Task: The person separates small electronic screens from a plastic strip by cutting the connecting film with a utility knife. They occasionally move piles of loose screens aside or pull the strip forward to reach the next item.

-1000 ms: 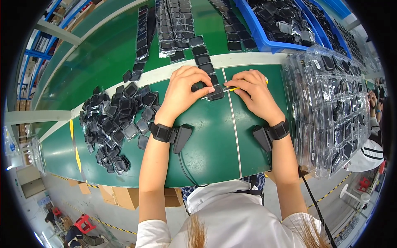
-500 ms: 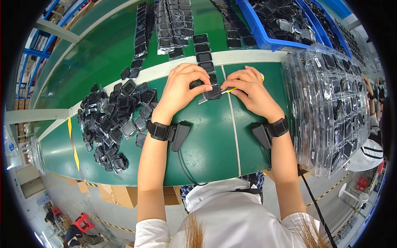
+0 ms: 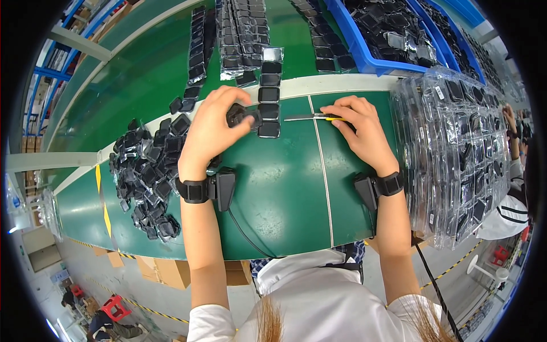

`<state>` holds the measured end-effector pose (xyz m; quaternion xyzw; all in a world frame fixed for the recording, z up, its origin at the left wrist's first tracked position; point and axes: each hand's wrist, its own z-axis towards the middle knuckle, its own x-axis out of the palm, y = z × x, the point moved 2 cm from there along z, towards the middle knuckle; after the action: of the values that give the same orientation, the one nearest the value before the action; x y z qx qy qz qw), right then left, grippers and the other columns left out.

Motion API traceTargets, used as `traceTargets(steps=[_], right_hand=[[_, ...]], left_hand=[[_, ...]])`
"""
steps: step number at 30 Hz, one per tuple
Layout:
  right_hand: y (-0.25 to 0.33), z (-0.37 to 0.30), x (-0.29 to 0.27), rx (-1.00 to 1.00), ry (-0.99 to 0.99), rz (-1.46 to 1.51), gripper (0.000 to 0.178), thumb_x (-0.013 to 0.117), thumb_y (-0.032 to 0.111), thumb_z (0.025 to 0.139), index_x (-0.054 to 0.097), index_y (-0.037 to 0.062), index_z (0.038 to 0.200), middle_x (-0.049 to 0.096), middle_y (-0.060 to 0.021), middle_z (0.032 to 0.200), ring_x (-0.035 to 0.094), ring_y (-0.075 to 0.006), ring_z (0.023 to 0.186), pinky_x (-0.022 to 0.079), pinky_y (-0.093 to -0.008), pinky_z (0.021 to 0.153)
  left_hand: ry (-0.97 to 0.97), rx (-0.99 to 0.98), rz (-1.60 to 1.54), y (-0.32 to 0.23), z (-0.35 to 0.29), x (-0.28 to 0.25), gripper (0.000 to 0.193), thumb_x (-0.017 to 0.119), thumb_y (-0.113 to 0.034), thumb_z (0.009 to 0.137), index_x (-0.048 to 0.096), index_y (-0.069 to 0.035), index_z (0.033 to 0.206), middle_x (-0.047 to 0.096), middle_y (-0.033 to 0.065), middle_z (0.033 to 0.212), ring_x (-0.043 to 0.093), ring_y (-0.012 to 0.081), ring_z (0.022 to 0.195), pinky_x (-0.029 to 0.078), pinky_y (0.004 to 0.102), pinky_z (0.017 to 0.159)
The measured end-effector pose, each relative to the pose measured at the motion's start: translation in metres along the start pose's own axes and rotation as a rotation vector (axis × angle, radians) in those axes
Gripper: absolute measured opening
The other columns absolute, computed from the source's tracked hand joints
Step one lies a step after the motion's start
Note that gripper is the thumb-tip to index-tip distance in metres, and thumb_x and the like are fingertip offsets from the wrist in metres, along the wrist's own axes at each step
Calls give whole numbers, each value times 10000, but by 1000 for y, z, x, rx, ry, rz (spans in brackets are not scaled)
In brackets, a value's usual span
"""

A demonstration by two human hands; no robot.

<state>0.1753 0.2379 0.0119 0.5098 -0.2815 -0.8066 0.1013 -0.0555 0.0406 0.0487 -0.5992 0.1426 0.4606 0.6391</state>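
A strip of black square pieces in clear pouches (image 3: 269,95) runs over the pale ledge onto the green table. Left of its near end, my left hand (image 3: 213,122) is closed on several similar black pouched squares (image 3: 238,115), pinched between thumb and fingers. My right hand (image 3: 360,126), right of the strip, grips a cutting tool (image 3: 301,118) with a long thin metal blade and some yellow at its handle. The blade points left and its tip lies just right of the strip. My fingers hide most of the handle, so I cannot tell whether it is scissors or a knife.
A loose heap of black pouched pieces (image 3: 151,165) covers the table's left part. More strips (image 3: 245,34) lie beyond the ledge. Blue bins (image 3: 364,60) of pieces stand far right, and stacked clear trays (image 3: 450,154) rise beside my right arm. A cable (image 3: 245,228) trails from my left wrist device.
My left hand has moved left, away from the strip, with black squares in it. The strip's near end has shifted left. My right hand has moved slightly right, drawing the blade clear of the strip.
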Motion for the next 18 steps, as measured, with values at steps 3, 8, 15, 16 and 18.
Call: traceTargets(steps=[3, 8, 15, 16, 18], right_hand=[[2, 1, 3, 6, -5, -35, 354, 733, -7, 866, 756, 130, 1192, 652, -30, 1144, 586, -256, 1104, 410, -383, 1003], [5, 0, 4, -8, -4, -66, 352, 735, 0, 862, 762, 134, 1187, 652, -25, 1136, 587, -251, 1089, 415, -385, 994], [7, 0, 4, -22, 43, -72, 341, 736, 28, 865, 772, 156, 1179, 653, -7, 1120, 587, -239, 1094, 402, -395, 1019], [8, 0, 5, -34, 39, -71, 336, 736, 34, 868, 772, 157, 1179, 651, -5, 1114, 586, -236, 1092, 400, -397, 1021], [8, 0, 7, -47, 36, -68, 332, 736, 39, 871, 773, 158, 1179, 650, -3, 1107, 585, -234, 1090, 397, -398, 1024]], left_hand=[[63, 58, 30, -2, -1, 8, 546, 845, -143, 720, 683, -102, 1240, 666, 103, 1348, 575, 331, 1302, 447, 439, 1121], [161, 128, 93, -7, 2, 32, 635, 906, -240, 652, 706, -125, 1243, 660, 51, 1410, 554, 311, 1351, 375, 460, 1199], [136, 121, 41, -23, 5, 37, 504, 904, -264, 704, 740, -107, 1155, 726, 46, 1284, 615, 285, 1234, 414, 444, 1147], [133, 82, 3, -24, 5, 37, 470, 904, -236, 716, 746, -99, 1137, 740, 38, 1265, 620, 273, 1227, 416, 432, 1150], [106, 85, -42, -20, 7, 41, 405, 895, -231, 740, 757, -94, 1095, 755, 32, 1213, 635, 265, 1185, 445, 414, 1106]])
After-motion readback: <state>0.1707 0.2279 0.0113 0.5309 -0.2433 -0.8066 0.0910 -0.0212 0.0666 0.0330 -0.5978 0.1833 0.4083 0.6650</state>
